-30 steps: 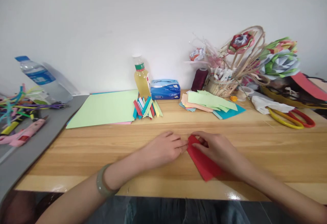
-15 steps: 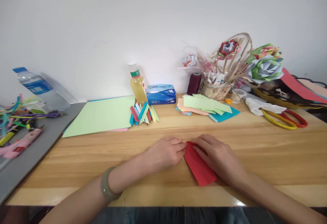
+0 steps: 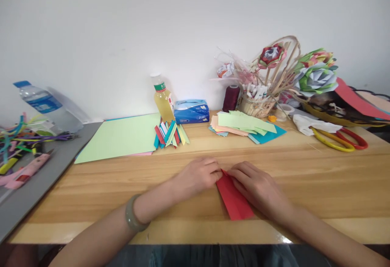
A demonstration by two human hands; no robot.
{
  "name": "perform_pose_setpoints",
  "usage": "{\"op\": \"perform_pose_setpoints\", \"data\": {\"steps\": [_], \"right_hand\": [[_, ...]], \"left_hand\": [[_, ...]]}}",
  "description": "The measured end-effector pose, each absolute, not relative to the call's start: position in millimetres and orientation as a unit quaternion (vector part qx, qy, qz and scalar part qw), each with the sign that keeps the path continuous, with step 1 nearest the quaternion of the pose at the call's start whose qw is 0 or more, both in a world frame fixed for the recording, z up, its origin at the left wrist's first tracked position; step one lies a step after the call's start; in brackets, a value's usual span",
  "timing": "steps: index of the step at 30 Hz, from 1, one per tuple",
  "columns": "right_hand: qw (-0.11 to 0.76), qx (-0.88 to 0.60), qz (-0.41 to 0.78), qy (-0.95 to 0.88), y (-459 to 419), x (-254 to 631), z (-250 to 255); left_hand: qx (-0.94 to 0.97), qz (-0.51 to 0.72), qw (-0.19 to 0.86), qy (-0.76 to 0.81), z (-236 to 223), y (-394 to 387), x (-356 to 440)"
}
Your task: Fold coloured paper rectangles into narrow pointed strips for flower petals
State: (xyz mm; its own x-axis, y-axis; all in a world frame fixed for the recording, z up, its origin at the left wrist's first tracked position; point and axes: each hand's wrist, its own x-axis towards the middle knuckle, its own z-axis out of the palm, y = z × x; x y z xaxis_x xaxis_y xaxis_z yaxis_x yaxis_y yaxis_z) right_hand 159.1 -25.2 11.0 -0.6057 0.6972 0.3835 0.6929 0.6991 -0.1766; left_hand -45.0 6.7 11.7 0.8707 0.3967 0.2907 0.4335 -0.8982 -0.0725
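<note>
A piece of red paper (image 3: 234, 200), folded into a narrow strip shape, lies slanted on the wooden table between my hands. My left hand (image 3: 202, 173) pinches its far left corner with thumb and fingers pressed together. Along its right edge lies my right hand (image 3: 258, 183), fingertips closed on the paper near the far end. A small fold shows at that far end, partly hidden by the fingers. The near end of the paper rests free, pointing toward the table's front edge.
Behind my hands stand folded paper strips (image 3: 170, 135), a drink bottle (image 3: 163, 102), a tissue pack (image 3: 191, 111) and stacked green paper slips (image 3: 243, 122). Scissors (image 3: 338, 139) lie at right. Green sheets (image 3: 122, 137) and a pink glue gun (image 3: 27, 172) are at left.
The near end of the red paper has swung slightly left. My left hand has shifted a little at the far corner; both hands stay on the paper.
</note>
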Motion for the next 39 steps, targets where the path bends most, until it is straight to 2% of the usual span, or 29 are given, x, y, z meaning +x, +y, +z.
{"op": "perform_pose_setpoints", "data": {"steps": [12,22,39], "right_hand": [[0.225,-0.350,0.030,-0.909,-24,165,9],[0.160,-0.288,-0.054,-0.943,-27,161,15],[0.169,-0.282,-0.056,-0.943,-21,162,14]], "left_hand": [[-0.962,-0.169,0.002,-0.214,6,5,-52],[-0.963,-0.151,0.017,-0.220,9,3,-52],[-0.953,-0.160,0.068,-0.248,5,-10,-52]]}}
